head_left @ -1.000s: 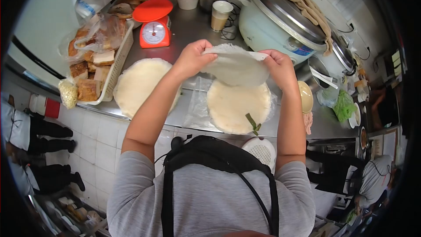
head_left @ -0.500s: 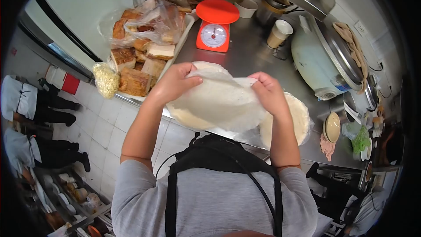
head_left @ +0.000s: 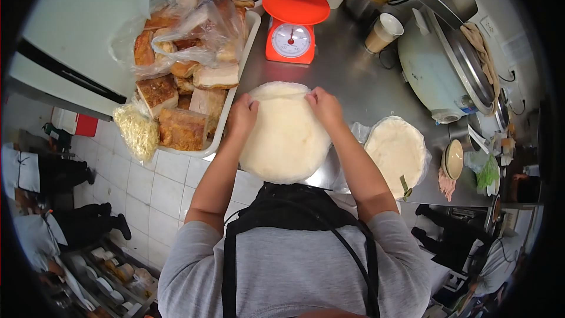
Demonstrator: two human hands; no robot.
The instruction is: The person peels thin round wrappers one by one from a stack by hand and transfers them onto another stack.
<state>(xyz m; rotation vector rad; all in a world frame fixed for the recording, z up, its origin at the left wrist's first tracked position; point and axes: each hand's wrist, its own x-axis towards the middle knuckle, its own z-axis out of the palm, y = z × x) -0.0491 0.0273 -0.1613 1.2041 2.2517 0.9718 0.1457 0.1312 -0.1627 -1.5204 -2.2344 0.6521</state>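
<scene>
A stack of round, thin, pale sheets [head_left: 285,138] lies on the steel counter in front of me. My left hand [head_left: 242,115] pinches the upper left edge of the top sheet. On the upper right edge, my right hand [head_left: 323,108] has its fingers closed on the same sheet, which lies flat over the stack. Farther right, a second round pale stack [head_left: 395,152] rests on clear plastic, with a green leaf strip [head_left: 405,186] at its lower edge. Just beyond the first stack stands a red dial scale [head_left: 291,42].
A white basket [head_left: 234,91] of browned meat chunks stands at the left, with a bag of pale bits [head_left: 137,132] beside it. A cup [head_left: 384,33], a large cooker [head_left: 438,70] and a bowl [head_left: 452,159] are at the right. Other people stand at both sides.
The sheet came off the right stack, moved left in both hands and was lowered onto the left stack. The view has shifted left.
</scene>
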